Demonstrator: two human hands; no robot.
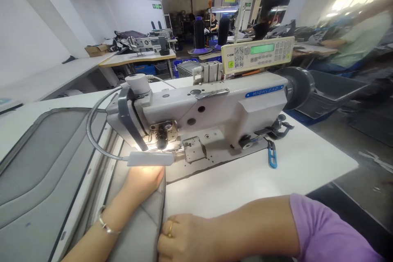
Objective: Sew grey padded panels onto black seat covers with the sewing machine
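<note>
A grey padded fabric panel (135, 229) with a dark bound edge lies partly under the head of a white sewing machine (221, 102). My left hand (145, 178) rests on that panel just before the needle area; the lamp (150, 159) hides its fingers. Closer to me, my right hand (181, 235) has its fingers curled around the panel's right edge. Left of my left arm spreads a larger grey stitched section (33, 180), with a white strip (82, 196) running alongside. Whether these pieces are joined cannot be made out.
Blue thread snips (272, 154) lie on the white table (319, 155), right of the machine. A control panel (258, 54) and black thread cones (199, 35) stand behind. A grey bin (334, 86) is at the right, near a blurred person (365, 41). Another sewing machine (150, 44) stands farther back.
</note>
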